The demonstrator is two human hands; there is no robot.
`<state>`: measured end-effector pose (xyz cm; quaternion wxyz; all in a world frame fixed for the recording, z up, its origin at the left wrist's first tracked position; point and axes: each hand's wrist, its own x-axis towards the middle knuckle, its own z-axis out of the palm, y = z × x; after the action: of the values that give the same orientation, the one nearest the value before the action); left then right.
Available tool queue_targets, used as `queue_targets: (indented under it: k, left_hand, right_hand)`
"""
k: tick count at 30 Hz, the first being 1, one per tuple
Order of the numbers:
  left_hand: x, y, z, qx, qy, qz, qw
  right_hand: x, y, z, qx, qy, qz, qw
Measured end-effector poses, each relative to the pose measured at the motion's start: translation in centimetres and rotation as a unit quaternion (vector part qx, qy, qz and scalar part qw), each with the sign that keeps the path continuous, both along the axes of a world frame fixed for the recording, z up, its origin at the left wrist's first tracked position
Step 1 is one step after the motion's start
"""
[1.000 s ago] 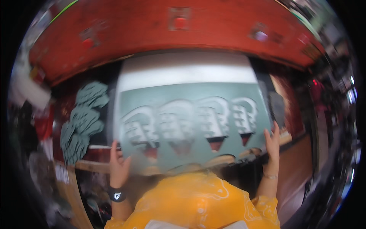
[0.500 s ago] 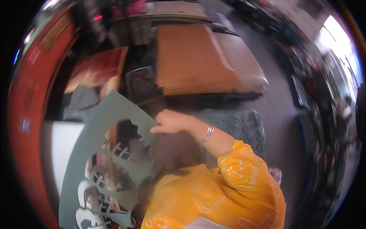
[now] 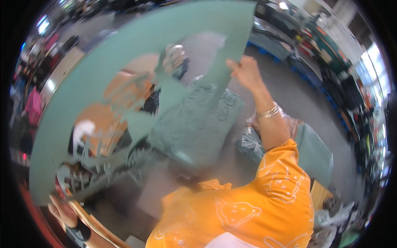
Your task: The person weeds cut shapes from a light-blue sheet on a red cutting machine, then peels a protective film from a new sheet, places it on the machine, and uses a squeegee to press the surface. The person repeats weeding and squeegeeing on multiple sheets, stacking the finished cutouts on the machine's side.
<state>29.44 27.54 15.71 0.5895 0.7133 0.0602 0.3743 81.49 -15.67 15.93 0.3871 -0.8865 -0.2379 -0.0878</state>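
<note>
A large grey-green sheet (image 3: 103, 45) with several curved, toothed cut-outs spreads across the upper left in front of me. My right hand (image 3: 246, 73), a silver bangle on its wrist, is closed on the sheet's right edge. At the lower left, my left hand (image 3: 65, 213), with a black wristband, grips the sheet's lower edge; motion smears its fingers a little. Through the openings and behind the sheet shows a pile of grey-green cut pieces (image 3: 198, 132). Brown sheet material (image 3: 97, 120) also shows through the holes.
Right of the pile lies a clear plastic bag (image 3: 250, 142), beside a grey-green block or stack (image 3: 316, 155). Crumpled plastic (image 3: 335, 221) sits at the lower right. Blue pallets with stacked material (image 3: 269, 43) line the aisle. A wooden edge (image 3: 97, 225) runs near my left wrist.
My view has turned to the right. The sheet has swung up and spread out, my right hand rising with it to the upper right. My left hand has come into view.
</note>
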Motion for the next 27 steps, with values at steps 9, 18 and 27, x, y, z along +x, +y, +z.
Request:
queue_targets:
  k: [9, 18, 27]
  left_hand:
    - [23.5, 10.0, -9.3, 0.088, 0.164, 0.028, 0.982]
    - [6.5, 2.2, -46.0, -0.384, 0.53, -0.064, 0.753]
    - [11.6, -19.2, -53.6, -0.121, 0.73, -0.179, 0.648]
  right_hand:
    - [-4.0, -13.2, 1.7, 0.072, -0.108, -0.067, 0.989]
    - [-29.8, -21.2, -24.3, -0.281, 0.428, 0.075, 0.855]
    - [-39.9, -40.4, -26.5, -0.072, 0.459, -0.253, 0.849]
